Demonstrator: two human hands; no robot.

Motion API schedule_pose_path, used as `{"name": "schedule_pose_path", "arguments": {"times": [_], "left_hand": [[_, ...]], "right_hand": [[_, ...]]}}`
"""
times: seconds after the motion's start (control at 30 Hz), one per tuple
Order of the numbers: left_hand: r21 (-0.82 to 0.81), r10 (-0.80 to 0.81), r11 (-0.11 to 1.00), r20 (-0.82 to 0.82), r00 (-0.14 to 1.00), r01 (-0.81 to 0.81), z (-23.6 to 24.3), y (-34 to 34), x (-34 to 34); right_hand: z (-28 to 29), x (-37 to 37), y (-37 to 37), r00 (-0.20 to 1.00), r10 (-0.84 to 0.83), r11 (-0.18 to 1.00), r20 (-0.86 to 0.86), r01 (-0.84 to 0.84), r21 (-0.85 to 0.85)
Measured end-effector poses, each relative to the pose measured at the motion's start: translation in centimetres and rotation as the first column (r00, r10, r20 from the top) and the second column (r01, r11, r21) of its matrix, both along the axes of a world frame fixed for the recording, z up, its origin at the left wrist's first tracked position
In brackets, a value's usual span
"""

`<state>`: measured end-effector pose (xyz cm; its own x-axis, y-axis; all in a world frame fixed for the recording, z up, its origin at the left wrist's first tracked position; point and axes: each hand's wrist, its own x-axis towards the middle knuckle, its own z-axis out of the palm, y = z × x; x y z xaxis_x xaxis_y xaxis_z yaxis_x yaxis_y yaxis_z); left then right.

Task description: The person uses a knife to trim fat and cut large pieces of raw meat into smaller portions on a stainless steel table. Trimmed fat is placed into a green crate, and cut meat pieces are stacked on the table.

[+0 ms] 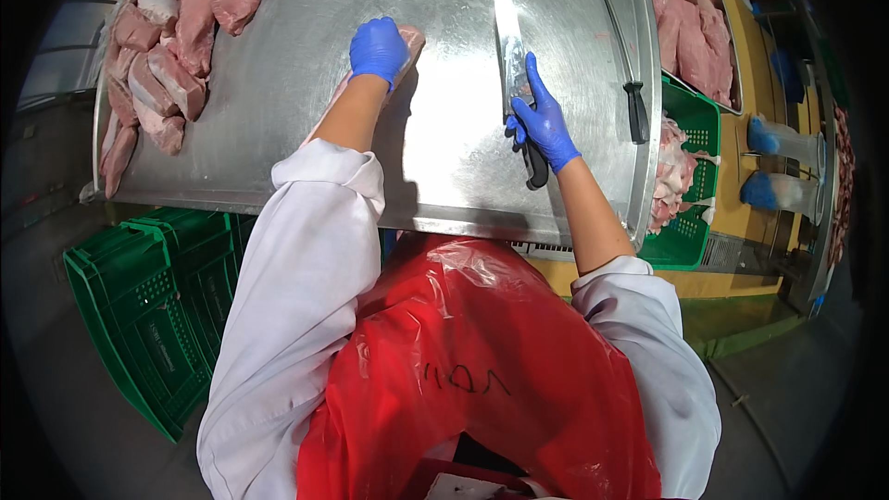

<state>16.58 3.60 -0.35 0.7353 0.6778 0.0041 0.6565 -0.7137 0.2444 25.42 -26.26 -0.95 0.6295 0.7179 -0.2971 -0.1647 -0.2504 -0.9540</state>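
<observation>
My left hand [378, 51], in a blue glove, is closed over a long strip of pale pink meat [413, 39] lying on the steel table [454, 120]. The far end of the meat pokes out past my knuckles; my forearm covers much of the rest. To the right, my right hand [544, 125], also gloved in blue, grips a knife [511, 42]. Its broad blade points away from me and its black handle shows below my fingers. The blade is apart from the meat. Right of this hand lies a sharpening steel [621, 56] with a black handle.
Several pieces of meat [194, 23] are piled at the table's far left. Beyond the right edge stand a metal tray [737, 83] of meat and a green crate [708, 120] of pale trimmings. Green crates [139, 315] stand below the table on the left.
</observation>
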Motion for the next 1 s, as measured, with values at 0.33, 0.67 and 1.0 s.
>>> {"name": "schedule_pose_path", "arguments": {"times": [0.33, 0.67, 1.0], "left_hand": [[0.27, 0.011, 0.962, -0.144, 0.99, 0.029, 1.7, -4.9, -11.2], [-0.242, -0.109, 0.961, 0.103, 0.989, 0.132, -3.6, 3.1, -15.8], [-0.357, -0.207, 0.901, 0.143, 0.968, 0.246, -3.6, 4.9, -16.5]], "right_hand": [[-0.1, -1.0, -0.4, 0.997, 0.064, 0.987, 0.053, -0.055, -0.15], [-2.1, -0.3, 16.5, 0.99, 0.122, 0.991, 0.068, -0.118, -0.06], [-1.5, -4.7, 15.4, 0.984, 0.083, 0.996, -0.157, -0.086, -0.016]]}}
